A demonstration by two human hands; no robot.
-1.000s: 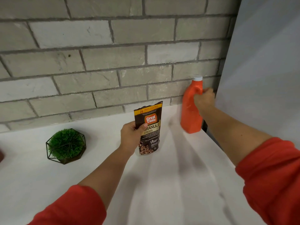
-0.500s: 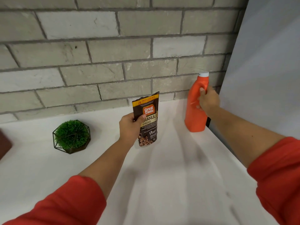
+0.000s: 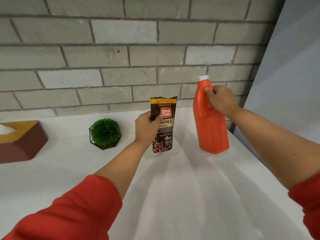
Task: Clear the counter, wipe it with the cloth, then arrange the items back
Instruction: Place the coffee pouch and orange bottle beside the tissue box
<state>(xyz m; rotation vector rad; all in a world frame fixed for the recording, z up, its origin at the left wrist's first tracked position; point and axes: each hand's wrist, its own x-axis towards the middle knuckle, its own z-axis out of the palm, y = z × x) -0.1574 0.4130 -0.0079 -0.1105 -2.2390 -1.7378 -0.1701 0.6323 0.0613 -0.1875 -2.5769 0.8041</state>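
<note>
The coffee pouch (image 3: 163,125) stands on end, long axis vertical, torn top edge up and printed face towards the person. The left hand (image 3: 145,128) clamps its left side, thumb across the front. It is near the middle of the worktop (image 3: 173,196), a little in from the back edge; whether its base touches the surface cannot be told.

The orange bottle (image 3: 210,129) is also upright, white cap up and leaning slightly left, near the right edge. The right hand (image 3: 222,101) is wrapped round its handle just under the neck.

A second ago the bottle sat deep in the back right corner against the brick wall (image 3: 121,66); it has since come forward and clear of the wall. The pouch remains in the same grip. A maroon and yellow tissue box (image 3: 22,141) has come into view at the left edge, beyond the small green plant (image 3: 105,133) in its wire frame.

The pouch reads "FRESH LOCK PACK" on a yellow band, then "Great Taste", "GRANULE" (cut off) and "STRONG", above pictured coffee beans. The smaller print is unreadable.
</note>
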